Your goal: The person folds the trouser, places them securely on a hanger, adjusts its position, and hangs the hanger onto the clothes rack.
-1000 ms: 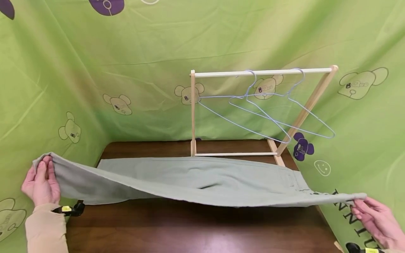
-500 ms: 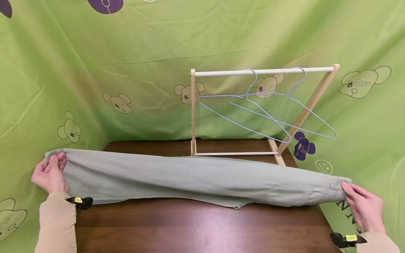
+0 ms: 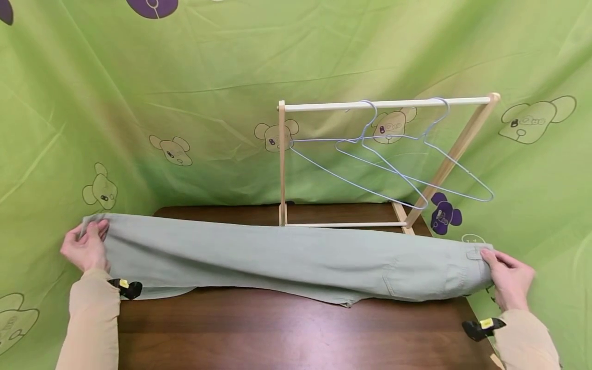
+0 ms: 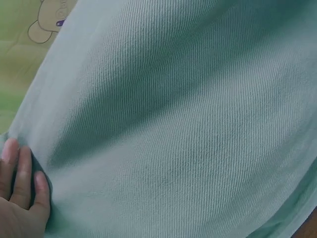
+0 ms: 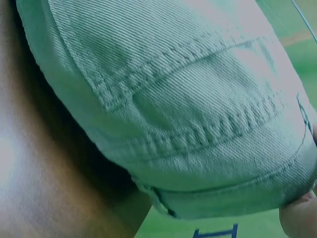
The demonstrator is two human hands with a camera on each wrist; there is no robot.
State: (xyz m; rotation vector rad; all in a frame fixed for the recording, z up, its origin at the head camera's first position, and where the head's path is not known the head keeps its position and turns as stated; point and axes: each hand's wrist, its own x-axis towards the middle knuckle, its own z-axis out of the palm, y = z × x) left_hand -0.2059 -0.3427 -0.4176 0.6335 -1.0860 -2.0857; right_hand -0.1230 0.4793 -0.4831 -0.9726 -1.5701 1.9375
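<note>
Sleeves in pale beige [image 3: 92, 324] enter at the lower left and lower right of the frame, each with a black wrist device [image 3: 131, 289] bearing a yellow label. Between them, the dark brown tabletop [image 3: 296, 334] fills the lower middle, with a bright patch of glare near the bottom edge. Farther in, the left hand [image 3: 88, 249], at the left of the frame, pinches the end of a trouser leg, thumb in front and fingertips closed on the cloth. At the right, the right hand [image 3: 511, 280] pinches the waist end near a belt loop, its thumb against the near face.

Grey-green trousers [image 3: 277, 259] stretch between the two hands across the middle of the frame, their upper edge running nearly straight from one grip to the other. Long soft creases fan from the left hand's grip; a pocket seam shows toward the right. A lower layer peeks out at the lower left, over the tabletop.

Behind the trousers, right of centre, stands a wooden rack [image 3: 386, 106] with a white top bar, from which two lilac wire hangers [image 3: 344, 177] hang. Farthest back, a green cloth [image 3: 208, 67] printed with bear heads covers the walls.
</note>
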